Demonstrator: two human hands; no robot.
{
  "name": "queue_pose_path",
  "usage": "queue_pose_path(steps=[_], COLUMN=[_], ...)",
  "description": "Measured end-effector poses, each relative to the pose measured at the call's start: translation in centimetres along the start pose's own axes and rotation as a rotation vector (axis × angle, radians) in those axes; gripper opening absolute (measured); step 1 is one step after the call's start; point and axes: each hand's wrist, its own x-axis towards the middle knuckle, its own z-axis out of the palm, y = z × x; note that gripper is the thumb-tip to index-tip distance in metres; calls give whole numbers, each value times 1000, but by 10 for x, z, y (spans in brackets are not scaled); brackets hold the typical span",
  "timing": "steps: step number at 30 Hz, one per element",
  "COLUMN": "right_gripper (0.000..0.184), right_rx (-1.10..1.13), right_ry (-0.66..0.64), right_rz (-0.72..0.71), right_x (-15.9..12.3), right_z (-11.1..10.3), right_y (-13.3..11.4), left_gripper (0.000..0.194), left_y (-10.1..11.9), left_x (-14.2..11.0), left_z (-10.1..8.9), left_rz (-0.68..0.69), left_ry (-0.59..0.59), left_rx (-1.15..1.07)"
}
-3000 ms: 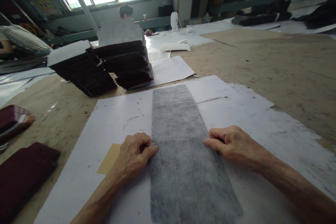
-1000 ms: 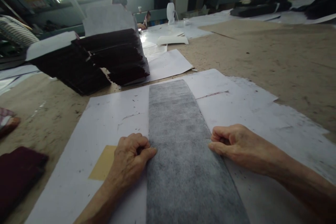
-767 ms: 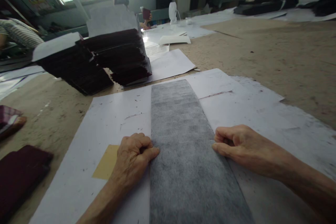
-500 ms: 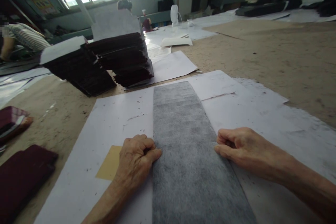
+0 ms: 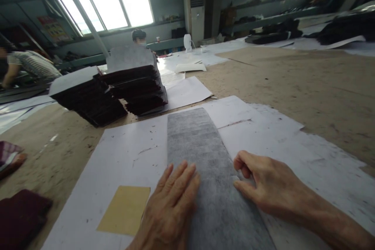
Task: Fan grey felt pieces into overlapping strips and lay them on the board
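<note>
A long grey strip of felt-like fabric (image 5: 190, 136) lies lengthwise on white paper (image 5: 117, 152) in front of me. My left hand (image 5: 172, 203) rests flat across its left side, fingers stretched out and pointing away from me. At the strip's right edge is my right hand (image 5: 258, 183), its fingers curled and its thumb apart from them. A small pale bit shows by the thumb tip; I cannot make out what it is. Beside my left hand a yellow square card (image 5: 124, 209) lies on the paper.
Two stacks of dark cut cloth, a left one (image 5: 90, 99) and a taller one (image 5: 137, 90), stand beyond the paper. Dark maroon cloth (image 5: 23, 218) lies at left. A small white fan (image 5: 187, 42) stands farther back. Two people, one in a striped shirt (image 5: 35, 64), are in the background.
My left hand has moved from the strip's left edge onto its surface, its fingers now straightened. My right thumb and fingers have parted slightly. The camera view has tilted upward.
</note>
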Motion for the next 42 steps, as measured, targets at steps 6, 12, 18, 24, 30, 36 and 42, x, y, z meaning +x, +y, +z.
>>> queue_pose_path(steps=[6, 12, 18, 24, 30, 36, 42], right_gripper=[22, 69, 48, 32, 33, 39, 24], right_rx=[10, 17, 85, 121, 134, 202, 359], right_ry=[142, 178, 215, 423, 371, 271, 47], right_rz=[-130, -549, -455, -290, -313, -277, -93], right_x=[0, -8, 6, 42, 44, 48, 69], right_z=[1, 15, 23, 18, 17, 14, 4], right_y=[6, -3, -1, 14, 2, -2, -3], left_gripper=[88, 90, 90, 84, 78, 78, 74], left_y=[7, 4, 5, 8, 13, 16, 21], left_x=[7, 6, 4, 6, 12, 15, 12], left_z=[10, 17, 20, 8, -5, -14, -24], left_rz=[112, 141, 127, 74, -32, -138, -178], left_ry=[-320, -313, -280, -370, -490, -573, -525], left_rx=[-107, -85, -125, -177, -314, -431, -494])
